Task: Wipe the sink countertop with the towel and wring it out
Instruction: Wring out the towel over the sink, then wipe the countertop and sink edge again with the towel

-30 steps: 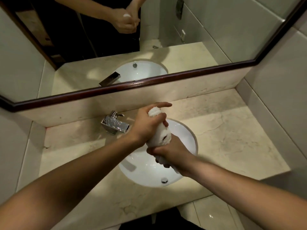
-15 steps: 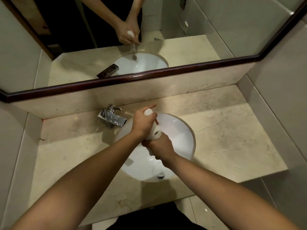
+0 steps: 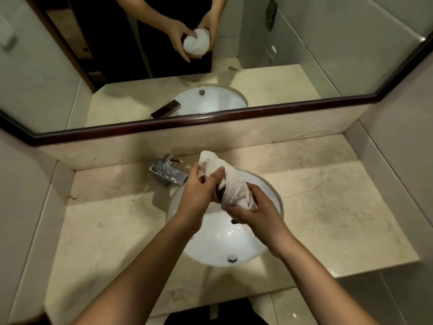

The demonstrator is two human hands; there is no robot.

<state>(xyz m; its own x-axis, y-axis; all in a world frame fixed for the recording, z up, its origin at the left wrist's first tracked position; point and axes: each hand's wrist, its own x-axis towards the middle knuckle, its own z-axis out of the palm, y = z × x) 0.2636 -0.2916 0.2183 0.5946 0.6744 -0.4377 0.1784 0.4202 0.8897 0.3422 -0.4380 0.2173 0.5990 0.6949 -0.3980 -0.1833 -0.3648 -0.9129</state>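
Both hands are up over the sink right now, 2 hands on 1 white towel. The towel is bunched into a thick, tilted roll, its upper end poking toward the back wall and its lower end down by my right palm. My left hand has the upper half, fingers curled round it from the left side; my right hand has the lower end, fingers and thumb curled tight into the cloth; both hands are closed firmly on it. The roll sits in the air above the white bowl, and wet glints show on the bowl's floor below my wrists. A small round chrome fitting sits in the bowl's near wall. The square chrome tap stands at the back-left rim, just beside my left hand, spout angled toward the bowl. The beige veined countertop runs all round the sink, with a thin crack line to the right of the bowl. Above the back ledge hangs the dark-framed mirror; in it I see the same 2 hands wrapped round the white bundle.
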